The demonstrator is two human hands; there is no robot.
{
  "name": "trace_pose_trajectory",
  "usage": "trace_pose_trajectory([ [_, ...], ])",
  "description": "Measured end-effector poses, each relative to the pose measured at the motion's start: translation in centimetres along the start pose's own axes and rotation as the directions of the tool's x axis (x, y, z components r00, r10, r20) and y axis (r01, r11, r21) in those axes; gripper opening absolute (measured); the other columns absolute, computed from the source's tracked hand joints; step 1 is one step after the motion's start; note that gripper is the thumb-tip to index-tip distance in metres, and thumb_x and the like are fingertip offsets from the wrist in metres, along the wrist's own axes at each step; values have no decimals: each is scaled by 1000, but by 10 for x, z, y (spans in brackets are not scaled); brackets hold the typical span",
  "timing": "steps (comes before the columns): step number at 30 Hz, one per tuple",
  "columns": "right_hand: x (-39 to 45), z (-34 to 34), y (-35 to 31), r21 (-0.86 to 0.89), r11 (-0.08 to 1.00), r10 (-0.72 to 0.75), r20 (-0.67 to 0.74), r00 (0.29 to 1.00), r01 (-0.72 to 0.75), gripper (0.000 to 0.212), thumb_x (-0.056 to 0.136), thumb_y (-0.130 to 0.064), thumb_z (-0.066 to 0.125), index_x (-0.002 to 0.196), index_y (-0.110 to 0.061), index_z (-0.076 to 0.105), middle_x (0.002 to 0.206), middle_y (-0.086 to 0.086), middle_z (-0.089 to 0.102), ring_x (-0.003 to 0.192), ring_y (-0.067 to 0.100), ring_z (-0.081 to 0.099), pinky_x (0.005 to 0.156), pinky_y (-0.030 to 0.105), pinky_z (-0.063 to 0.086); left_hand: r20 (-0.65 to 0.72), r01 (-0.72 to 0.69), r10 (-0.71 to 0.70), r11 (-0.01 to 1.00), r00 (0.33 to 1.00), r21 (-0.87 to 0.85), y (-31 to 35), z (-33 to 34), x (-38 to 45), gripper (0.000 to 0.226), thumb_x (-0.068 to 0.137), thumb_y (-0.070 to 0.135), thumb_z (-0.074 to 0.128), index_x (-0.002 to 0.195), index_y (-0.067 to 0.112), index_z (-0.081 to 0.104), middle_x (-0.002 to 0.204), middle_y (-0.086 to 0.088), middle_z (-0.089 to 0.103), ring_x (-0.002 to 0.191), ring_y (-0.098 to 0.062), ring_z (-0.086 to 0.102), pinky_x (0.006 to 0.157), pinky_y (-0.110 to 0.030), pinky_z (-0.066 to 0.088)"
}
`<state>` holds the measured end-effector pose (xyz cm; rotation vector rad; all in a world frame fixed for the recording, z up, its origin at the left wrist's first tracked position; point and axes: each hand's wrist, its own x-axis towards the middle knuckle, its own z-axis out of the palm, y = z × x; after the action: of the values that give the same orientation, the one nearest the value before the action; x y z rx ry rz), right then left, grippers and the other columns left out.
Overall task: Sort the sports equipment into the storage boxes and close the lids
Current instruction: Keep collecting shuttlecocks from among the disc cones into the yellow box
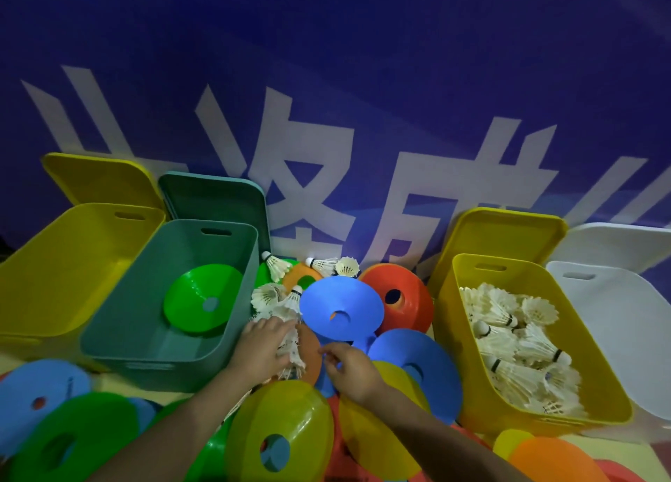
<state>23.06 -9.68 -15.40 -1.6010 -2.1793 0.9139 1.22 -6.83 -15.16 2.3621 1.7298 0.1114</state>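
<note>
The left hand [262,347] lies on a small heap of white shuttlecocks [290,351] in the middle of the pile, and its fingers are curled around them, so it grips several at once. The right hand [346,367] is just beside it, over the edge of an orange disc cone [308,351]; its fingers are bent and close together near the thumb, but I cannot tell if they pinch something. More loose shuttlecocks [276,296] lie behind the hands, between the green box [156,340] and a big blue disc cone [341,309]. The green box stands open and holds one green disc cone [201,298]; its lid [214,196] leans against the blue wall [326,46] behind. To the left of it, touching it, stands an open yellow box [61,264], and its yellow lid [98,178] also leans at the wall. On the right side a second yellow box [454,318] is filled with many shuttlecocks [519,347], and its lid [501,234] stands behind it. Further right there is a white box [617,336] with a white lid [617,242] behind. A red-orange disc cone [399,300] rests tilted near the second yellow box. In front, near the person's arms, lie more disc cones in yellow [279,431], blue [40,394], green [72,441] and orange [552,460], partly one over another.
</note>
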Motion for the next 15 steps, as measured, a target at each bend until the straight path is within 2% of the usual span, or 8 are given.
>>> trace_pose_trajectory([
  [3, 4, -3, -3, 21, 1000, -12, -58, 998, 13, 33, 101, -25, 44, 131, -14, 55, 123, 9, 60, 102, 23, 59, 84, 33, 47, -110, -15, 3, 994, 994, -108, -1, -9, -9, 63, 83, 44, 56, 142, 34, 37, 126, 6, 49, 121, -17, 46, 101, -35, 32],
  [7, 10, 0, -10, 17, 998, -50, -86, 995, 52, 33, 101, -25, 45, 131, -13, 54, 123, 10, 58, 103, 27, 57, 85, 41, 47, -265, 2, -117, 916, 957, -400, 5, -37, -27, 59, 83, 32, 68, 137, 25, 46, 118, 4, 46, 112, -14, 47, 94, -29, 41],
  [10, 16, 8, -22, -23, 992, -126, -24, 992, 125, 32, 101, -24, 44, 128, -10, 53, 108, 15, 59, 89, 31, 55, 74, 45, 45, -348, -41, -147, 877, 926, -479, 13, -60, -44, 55, 84, 28, 70, 135, 26, 48, 118, 8, 43, 110, -5, 45, 91, -20, 37],
  [11, 21, 11, -26, -44, 988, -149, 9, 989, 149, 34, 100, -24, 45, 130, -11, 51, 109, 16, 59, 88, 31, 55, 70, 42, 44, -365, -42, -162, 870, 917, -492, 14, -66, -51, 54, 84, 29, 69, 134, 28, 48, 118, 9, 42, 109, -2, 45, 90, -17, 35],
  [13, 34, 19, -33, -143, 977, -141, 102, 985, 155, 41, 97, -28, 48, 135, -14, 48, 129, 14, 52, 106, 32, 55, 75, 36, 44, -379, -25, -210, 848, 901, -529, 14, -75, -64, 52, 85, 30, 69, 133, 30, 48, 119, 12, 41, 109, 0, 44, 89, -16, 35],
  [15, 48, 31, -38, -224, 968, -79, 153, 985, 112, 47, 96, -35, 48, 139, -16, 44, 144, 13, 38, 124, 32, 46, 90, 38, 45, -384, 1, -259, 831, 886, -557, 12, -79, -78, 51, 86, 32, 68, 133, 33, 47, 121, 14, 40, 109, 3, 43, 88, -16, 36],
])
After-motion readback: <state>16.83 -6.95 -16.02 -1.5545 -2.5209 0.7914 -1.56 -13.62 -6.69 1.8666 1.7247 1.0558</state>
